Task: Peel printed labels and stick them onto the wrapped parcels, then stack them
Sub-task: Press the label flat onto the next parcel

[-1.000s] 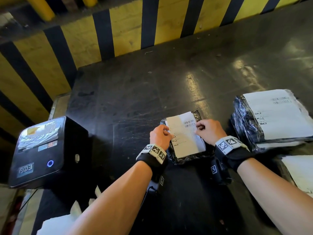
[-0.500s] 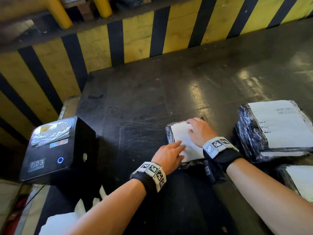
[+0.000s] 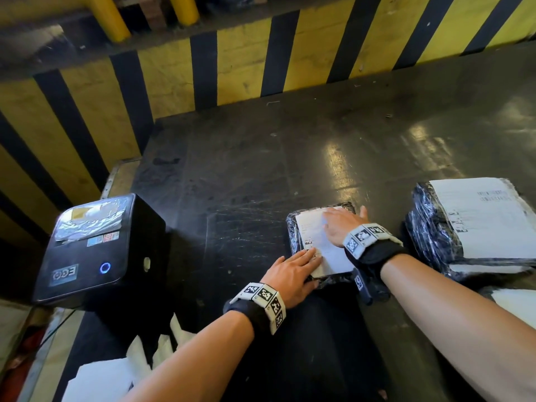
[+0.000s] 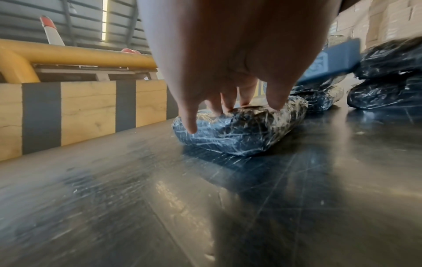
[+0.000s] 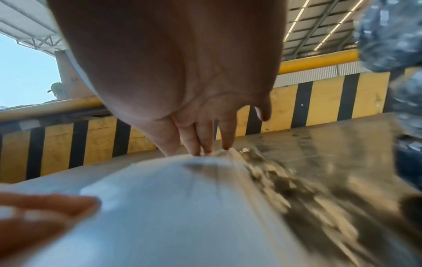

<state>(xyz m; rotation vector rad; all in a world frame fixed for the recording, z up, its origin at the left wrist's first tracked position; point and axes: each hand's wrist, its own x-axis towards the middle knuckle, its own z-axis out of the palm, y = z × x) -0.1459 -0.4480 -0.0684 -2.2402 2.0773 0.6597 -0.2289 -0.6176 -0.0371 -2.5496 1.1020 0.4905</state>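
Observation:
A small parcel (image 3: 293,236) in black plastic wrap lies on the dark table (image 3: 261,175), with a white printed label (image 3: 311,233) on its top. My left hand (image 3: 293,271) lies flat with straight fingers pressing the label's near left corner. My right hand (image 3: 342,227) is spread flat over the label's far right part. In the left wrist view the left fingers (image 4: 228,103) press down on the wrapped parcel (image 4: 239,133). The right wrist view shows the right fingers (image 5: 200,142) straight on the white label (image 5: 160,207).
A black label printer (image 3: 95,248) stands at the table's left edge. A stack of labelled black parcels (image 3: 475,224) sits to the right, with another labelled parcel (image 3: 516,306) nearer me. White backing papers (image 3: 104,378) lie at the lower left. A yellow-and-black striped barrier (image 3: 232,68) runs behind.
A second ago both hands pinched the label with curled fingers over the parcel. Now both hands lie flat on it, and the left hand has slid to the near left corner.

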